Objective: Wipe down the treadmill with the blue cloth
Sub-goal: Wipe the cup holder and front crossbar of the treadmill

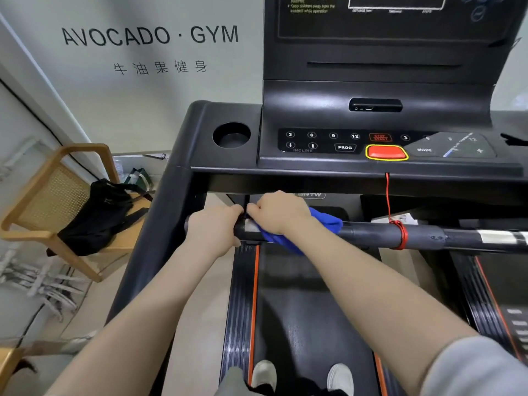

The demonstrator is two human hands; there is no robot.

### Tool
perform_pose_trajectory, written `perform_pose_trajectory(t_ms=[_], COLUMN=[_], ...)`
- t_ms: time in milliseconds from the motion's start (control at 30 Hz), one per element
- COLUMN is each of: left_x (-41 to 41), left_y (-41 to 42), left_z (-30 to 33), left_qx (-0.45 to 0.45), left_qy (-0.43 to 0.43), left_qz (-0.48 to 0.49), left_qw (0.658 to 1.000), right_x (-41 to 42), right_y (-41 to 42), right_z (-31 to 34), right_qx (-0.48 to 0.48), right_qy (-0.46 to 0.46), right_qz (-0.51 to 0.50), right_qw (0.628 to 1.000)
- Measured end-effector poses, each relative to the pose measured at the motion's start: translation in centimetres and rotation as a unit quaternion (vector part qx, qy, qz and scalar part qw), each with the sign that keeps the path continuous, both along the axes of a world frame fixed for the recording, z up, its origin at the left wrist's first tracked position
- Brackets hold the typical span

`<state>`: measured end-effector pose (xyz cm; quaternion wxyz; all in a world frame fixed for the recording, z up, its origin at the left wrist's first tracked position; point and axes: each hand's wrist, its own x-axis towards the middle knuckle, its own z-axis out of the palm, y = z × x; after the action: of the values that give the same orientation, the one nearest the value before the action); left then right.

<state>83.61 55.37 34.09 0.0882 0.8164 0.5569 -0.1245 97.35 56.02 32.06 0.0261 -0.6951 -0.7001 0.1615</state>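
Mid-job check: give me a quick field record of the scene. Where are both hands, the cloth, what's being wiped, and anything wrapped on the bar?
left hand: grips the handlebar near its left end
right hand: holds the blue cloth against the bar
blue cloth: bunched over the bar, beside the left hand
handlebar: horizontal black bar below the console
red cord: coiled around the bar, running up to the console
console: red button visible, untouched
feet: on the belt

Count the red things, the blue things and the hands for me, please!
Red: 2, the big button and the safety cord.
Blue: 1, the cloth.
Hands: 2, the left hand and the right hand, both on the handlebar.
Total: 5
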Motion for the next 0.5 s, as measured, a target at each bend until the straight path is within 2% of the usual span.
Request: perform_pose_trajectory(t_ms=[67,233,300,400,500], left_x=[0.0,0.0,0.1,0.1,0.2], left_y=[0.0,0.1,0.2,0.0,-0.3], left_z=[-0.1,-0.1,-0.1,-0.3,-0.2], left_qx=[-0.001,0.005,0.007,0.017,0.027], left_qy=[-0.008,-0.009,-0.006,-0.009,-0.008], left_qz=[0.003,0.01,0.011,0.012,0.01], left_qw=[1.0,1.0,1.0,1.0,1.0], right_x=[1.3,7.7,9.1,8.0,4.9], right_y=[-0.4,-4.7,-6.0,-7.2,-8.0], right_z=[0.1,-0.3,-0.8,-1.7,-3.3], right_qx=[-0.015,0.093,0.161,0.264,0.291], right_qy=[0.002,-0.079,-0.146,-0.177,-0.187], right_qz=[-0.008,-0.084,-0.125,-0.184,-0.134], right_qw=[1.0,0.989,0.968,0.93,0.929])
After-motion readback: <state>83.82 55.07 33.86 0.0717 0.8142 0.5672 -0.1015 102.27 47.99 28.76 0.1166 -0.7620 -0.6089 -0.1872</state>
